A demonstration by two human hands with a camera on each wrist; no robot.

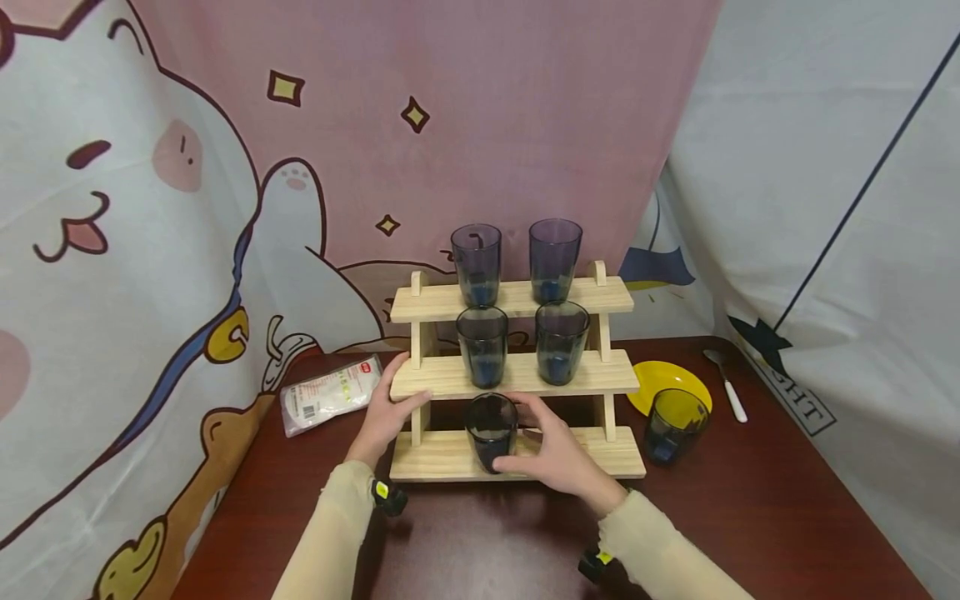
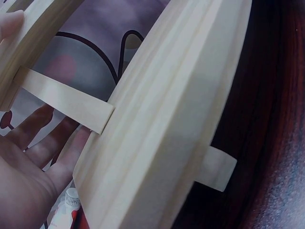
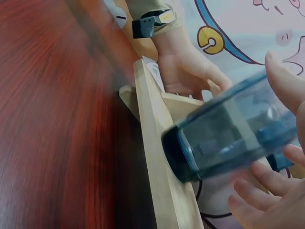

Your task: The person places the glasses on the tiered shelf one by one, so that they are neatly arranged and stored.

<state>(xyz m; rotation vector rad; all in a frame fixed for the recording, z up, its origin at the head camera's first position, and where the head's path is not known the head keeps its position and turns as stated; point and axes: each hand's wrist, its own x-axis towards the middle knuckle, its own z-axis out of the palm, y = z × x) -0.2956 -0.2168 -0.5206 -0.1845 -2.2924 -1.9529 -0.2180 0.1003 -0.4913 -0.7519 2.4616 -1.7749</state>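
Note:
A three-step wooden rack (image 1: 517,379) stands on the table. Its top step holds two purplish glasses (image 1: 555,260), and two grey-tinted glasses (image 1: 482,346) are on its middle step. My left hand (image 1: 384,421) grips the left end of the middle step, thumb at the front edge and fingers behind; the left wrist view shows the fingers beside a wooden upright (image 2: 69,101). On the bottom step, left of centre, a dark tinted glass (image 3: 224,138) has its base at the board. My right hand (image 1: 558,454) holds this glass from the right, thumb in front and fingers behind.
Right of the rack, another tinted glass (image 1: 675,429) stands in front of a yellow plate (image 1: 651,379). Farther right lies a white-handled spoon (image 1: 731,396). A white plastic packet (image 1: 330,396) is left of the rack. Printed cloth (image 1: 525,125) hangs behind the table.

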